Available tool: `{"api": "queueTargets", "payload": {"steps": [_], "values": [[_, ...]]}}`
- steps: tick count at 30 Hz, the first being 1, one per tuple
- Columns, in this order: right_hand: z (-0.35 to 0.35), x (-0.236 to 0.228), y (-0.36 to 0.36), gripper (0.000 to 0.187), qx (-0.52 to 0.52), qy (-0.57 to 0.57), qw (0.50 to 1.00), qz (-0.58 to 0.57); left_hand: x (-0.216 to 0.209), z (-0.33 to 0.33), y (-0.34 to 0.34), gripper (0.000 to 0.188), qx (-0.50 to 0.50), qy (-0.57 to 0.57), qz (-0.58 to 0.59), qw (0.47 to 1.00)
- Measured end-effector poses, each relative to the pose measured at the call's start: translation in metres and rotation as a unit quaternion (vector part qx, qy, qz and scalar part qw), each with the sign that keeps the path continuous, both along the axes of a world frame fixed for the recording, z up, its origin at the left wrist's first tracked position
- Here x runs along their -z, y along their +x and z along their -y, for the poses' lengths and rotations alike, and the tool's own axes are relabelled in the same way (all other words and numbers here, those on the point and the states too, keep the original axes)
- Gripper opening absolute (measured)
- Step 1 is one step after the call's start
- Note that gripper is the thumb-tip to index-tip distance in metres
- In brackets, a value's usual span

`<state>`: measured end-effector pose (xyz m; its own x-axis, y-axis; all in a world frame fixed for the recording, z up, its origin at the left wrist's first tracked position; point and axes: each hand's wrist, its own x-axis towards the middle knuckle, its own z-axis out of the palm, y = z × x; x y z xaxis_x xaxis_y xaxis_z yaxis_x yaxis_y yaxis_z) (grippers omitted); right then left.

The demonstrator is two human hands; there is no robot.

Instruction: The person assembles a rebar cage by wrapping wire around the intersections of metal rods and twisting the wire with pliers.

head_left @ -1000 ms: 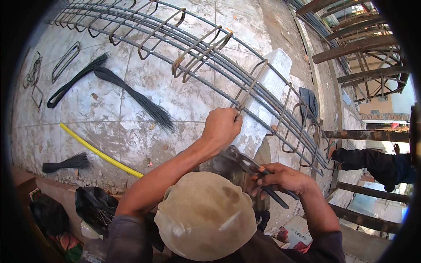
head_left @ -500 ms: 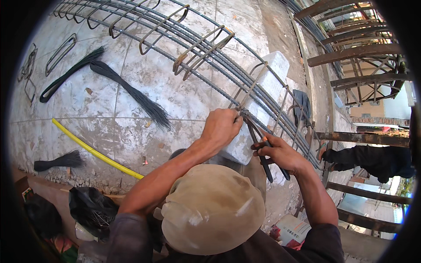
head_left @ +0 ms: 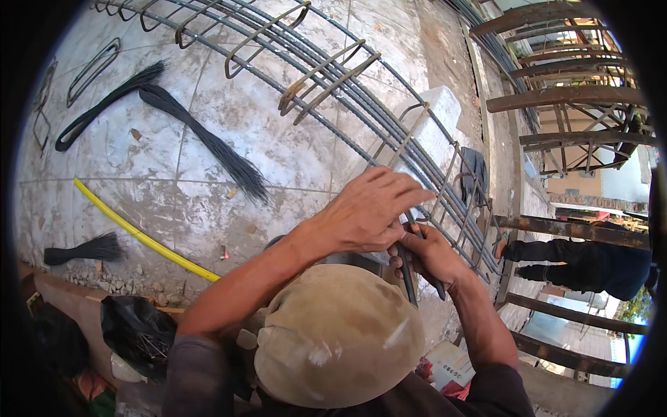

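My right hand is closed round the dark handles of a pair of tying pincers, just right of the cap. Over the jaw end of the pincers is my left hand, back up, with its fingers apart and partly stretched out. Its thumb side is close to my right hand; whether it touches the tool I cannot tell. Both hands are beside the near bar of a steel rebar cage, which has square stirrups round long ribbed bars. The jaws and nearest joint are hidden behind my hands.
A pale block sits under the cage. Bundles of black tie wire, a yellow tube and loose stirrups lie on the floor at left. A black bag is at lower left. Another person stands at right.
My left hand has left the bar joint and moved right, opening its fingers over the pincers. My right hand has drawn the pincers back from the joint, toward me.
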<state>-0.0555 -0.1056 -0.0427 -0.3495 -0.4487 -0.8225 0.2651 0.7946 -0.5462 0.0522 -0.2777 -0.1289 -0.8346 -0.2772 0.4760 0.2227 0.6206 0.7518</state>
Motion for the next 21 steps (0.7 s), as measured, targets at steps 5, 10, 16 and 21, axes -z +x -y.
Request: {"api": "queueTargets", "payload": {"steps": [5, 10, 16, 21], "values": [[-0.031, 0.029, -0.002, 0.026, 0.211, -0.155, 0.929, 0.263, -0.006, -0.001, -0.006, 0.050, 0.197, -0.165, -0.058, 0.965], [-0.049, 0.032, -0.011, 0.027, 0.213, -0.112, 0.929, 0.280, 0.013, -0.006, -0.026, 0.025, 0.134, -0.259, -0.127, 0.948], [-0.046, -0.022, 0.052, 0.072, -0.088, 0.022, 0.968, -0.234, 0.035, -0.029, -0.043, 0.021, 0.152, -0.235, -0.077, 0.957], [-0.029, -0.022, 0.061, 0.054, -0.244, 0.234, 0.855, -0.393, 0.032, -0.028, -0.037, 0.026, 0.148, -0.201, -0.052, 0.967]]}}
